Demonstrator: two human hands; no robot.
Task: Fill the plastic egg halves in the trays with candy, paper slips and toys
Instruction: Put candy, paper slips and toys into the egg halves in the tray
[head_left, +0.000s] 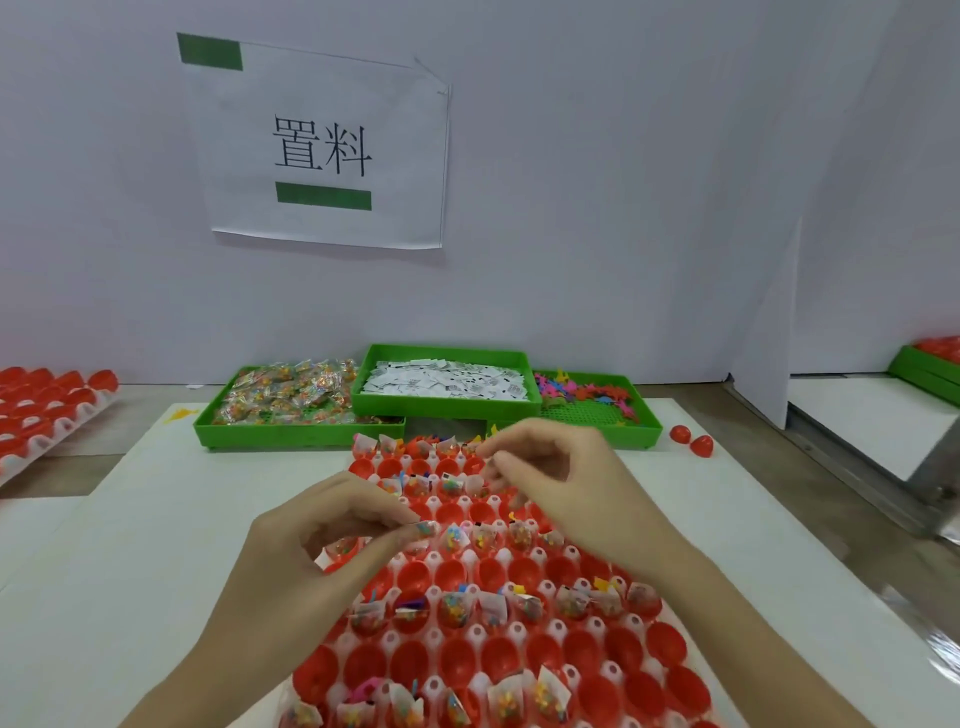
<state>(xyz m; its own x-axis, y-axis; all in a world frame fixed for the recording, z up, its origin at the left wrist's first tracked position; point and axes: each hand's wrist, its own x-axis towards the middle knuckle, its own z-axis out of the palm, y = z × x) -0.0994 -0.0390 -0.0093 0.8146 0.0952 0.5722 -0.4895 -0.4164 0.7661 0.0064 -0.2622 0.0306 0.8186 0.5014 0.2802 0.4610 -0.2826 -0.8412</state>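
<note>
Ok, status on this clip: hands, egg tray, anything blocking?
Left hand pinching a candy packet over the tray. Right hand curled over far rows, contents unclear. Rows alternate filled and empty. Nothing blocking.

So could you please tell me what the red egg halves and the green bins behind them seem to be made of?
The red egg halves look like thin glossy plastic, since their curved walls catch highlights. The green bins look like rigid moulded plastic with a duller sheen; one shows a perforated grid floor.
</note>
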